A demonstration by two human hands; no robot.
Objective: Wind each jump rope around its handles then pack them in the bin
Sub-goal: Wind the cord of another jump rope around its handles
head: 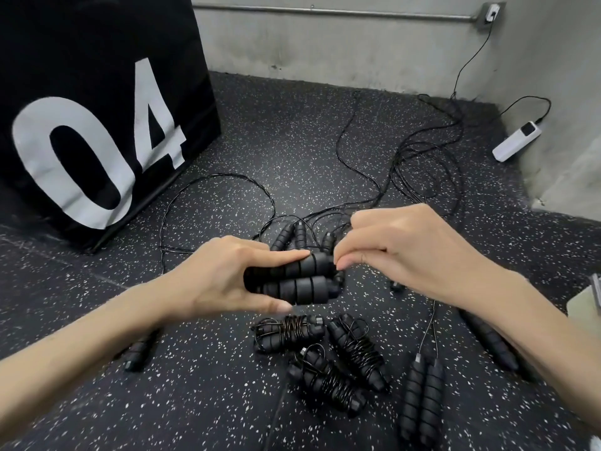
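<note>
My left hand (227,278) grips a pair of black ribbed jump-rope handles (299,281) held side by side above the floor. My right hand (390,245) is pinched at the handles' right end, apparently on the thin black rope, which trails to loose loops (406,164) farther back. Three wound bundles (325,356) lie on the floor just below my hands. An unwound pair of handles (422,395) lies at the lower right. More loose handles (292,234) lie behind the held pair. No bin is clearly in view.
A large black box marked "04" (97,125) stands at the left. A white power strip (517,141) lies by the grey wall at the right, its cable running up to an outlet (492,11). Single handles lie under my forearms (140,349). The floor is speckled black rubber.
</note>
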